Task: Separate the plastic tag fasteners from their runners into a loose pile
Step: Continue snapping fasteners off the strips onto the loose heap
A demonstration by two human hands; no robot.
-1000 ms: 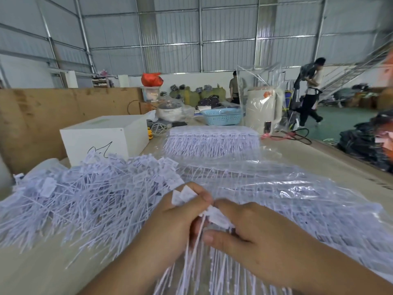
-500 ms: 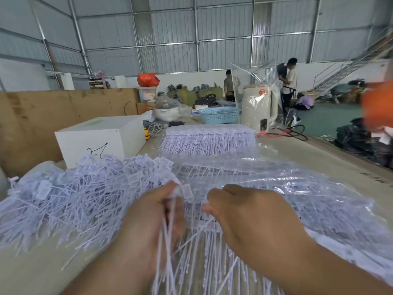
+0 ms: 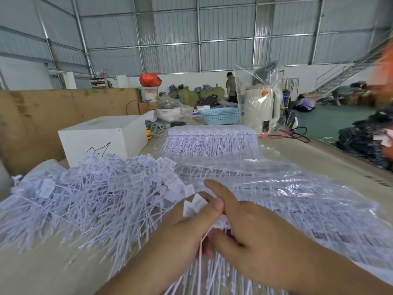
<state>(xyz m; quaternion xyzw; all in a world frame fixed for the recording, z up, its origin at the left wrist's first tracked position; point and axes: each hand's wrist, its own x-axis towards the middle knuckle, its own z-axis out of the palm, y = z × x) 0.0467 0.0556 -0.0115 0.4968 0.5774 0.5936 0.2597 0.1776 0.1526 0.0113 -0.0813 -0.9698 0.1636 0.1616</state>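
Observation:
A loose pile of white plastic tag fasteners [image 3: 89, 196] spreads over the left of the table. My left hand [image 3: 182, 233] pinches a small bunch of fasteners [image 3: 194, 204], their flat heads poking above my thumb and their thin tails hanging below. My right hand [image 3: 255, 231] presses against it, index finger stretched forward, thumb and other fingers closed on the runner strip [image 3: 224, 223] between the two hands. More fasteners still joined in rows lie under clear plastic [image 3: 287, 188] to the right and below my hands.
A neat stack of joined fastener rows [image 3: 210, 141] sits further back, with a white box [image 3: 102, 139] to its left. A blue basket [image 3: 221, 116], a wrapped cream kettle [image 3: 261, 107] and cables stand behind. A person [image 3: 231, 87] stands far off.
My hands had drawn apart, the left pulling a bunch down and leftward. Now they have come together again, the left hand gripping fastener heads against the right hand. A walking person left the view.

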